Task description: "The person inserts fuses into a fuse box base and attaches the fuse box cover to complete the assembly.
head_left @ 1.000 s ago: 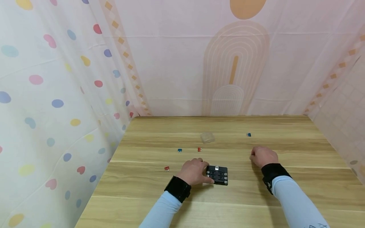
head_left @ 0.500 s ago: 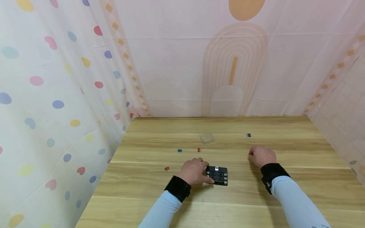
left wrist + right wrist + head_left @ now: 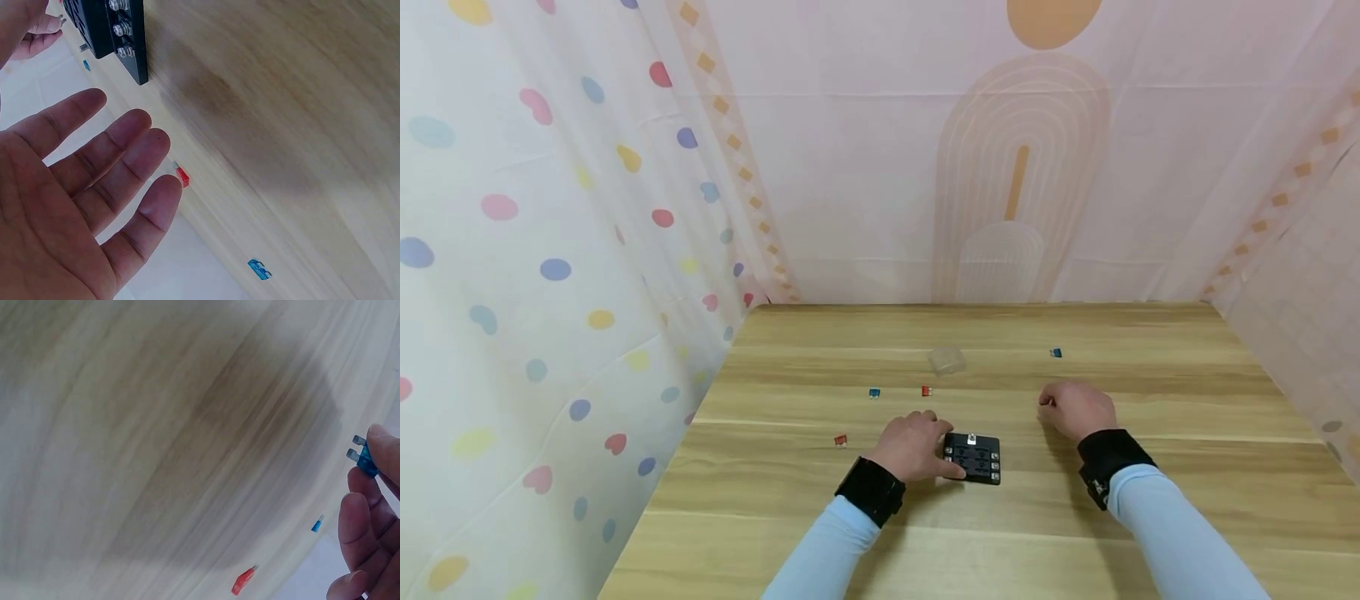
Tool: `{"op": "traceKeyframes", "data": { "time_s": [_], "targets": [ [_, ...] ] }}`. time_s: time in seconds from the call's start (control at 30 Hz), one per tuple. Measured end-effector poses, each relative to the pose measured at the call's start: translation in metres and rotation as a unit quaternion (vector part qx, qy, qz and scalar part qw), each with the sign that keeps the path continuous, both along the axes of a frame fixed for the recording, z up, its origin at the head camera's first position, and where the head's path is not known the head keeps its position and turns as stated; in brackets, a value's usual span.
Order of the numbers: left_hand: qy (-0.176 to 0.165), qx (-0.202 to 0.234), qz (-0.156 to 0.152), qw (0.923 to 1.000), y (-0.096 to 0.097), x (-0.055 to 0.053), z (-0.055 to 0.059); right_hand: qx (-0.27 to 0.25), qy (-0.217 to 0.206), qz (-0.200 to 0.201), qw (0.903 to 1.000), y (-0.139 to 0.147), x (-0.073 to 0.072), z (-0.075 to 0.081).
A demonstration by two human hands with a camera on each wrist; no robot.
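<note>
My left hand (image 3: 912, 450) lies beside a black fuse box (image 3: 976, 460), its thumb at the box's near left corner. In the left wrist view, the left hand's fingers (image 3: 134, 150) are extended and spread, apart from the box. To the right, my right hand (image 3: 1078, 408) is raised a little over the table. Its thumb and forefinger pinch a blue blade fuse (image 3: 367, 464), with the two metal prongs pointing away from the fingers. Metal screw terminals (image 3: 123, 29) line one edge of the box.
Two red blade fuses, one left (image 3: 841, 441) and one behind the box (image 3: 927, 391), lie on the wooden table (image 3: 737, 517). Blue fuses lie back left (image 3: 874, 393) and back right (image 3: 1056, 353). A clear plastic cover (image 3: 947, 360) sits farther back. Curtains (image 3: 850, 167) hang behind.
My right hand has moved slightly left toward the fuse box, still pinching the blue fuse. The left hand and the box have stayed in place.
</note>
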State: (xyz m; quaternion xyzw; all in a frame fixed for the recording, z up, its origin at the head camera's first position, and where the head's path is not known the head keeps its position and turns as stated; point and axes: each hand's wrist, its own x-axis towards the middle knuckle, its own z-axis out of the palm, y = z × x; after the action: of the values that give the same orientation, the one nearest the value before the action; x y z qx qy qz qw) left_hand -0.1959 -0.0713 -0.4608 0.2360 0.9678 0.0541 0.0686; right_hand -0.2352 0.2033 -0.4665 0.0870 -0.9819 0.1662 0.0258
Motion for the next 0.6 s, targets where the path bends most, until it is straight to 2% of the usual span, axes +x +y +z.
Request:
{"op": "traceKeyframes", "data": {
  "time_s": [0.33,0.6],
  "targets": [
    [-0.005,0.000,0.003,1.0000,0.001,0.000,-0.001,0.003,0.030,0.019,0.9994,-0.010,0.002,-0.004],
    [-0.001,0.004,0.004,1.0000,0.001,0.002,-0.003,-0.007,0.035,0.015,0.9993,-0.019,0.007,-0.001]
  ]
}}
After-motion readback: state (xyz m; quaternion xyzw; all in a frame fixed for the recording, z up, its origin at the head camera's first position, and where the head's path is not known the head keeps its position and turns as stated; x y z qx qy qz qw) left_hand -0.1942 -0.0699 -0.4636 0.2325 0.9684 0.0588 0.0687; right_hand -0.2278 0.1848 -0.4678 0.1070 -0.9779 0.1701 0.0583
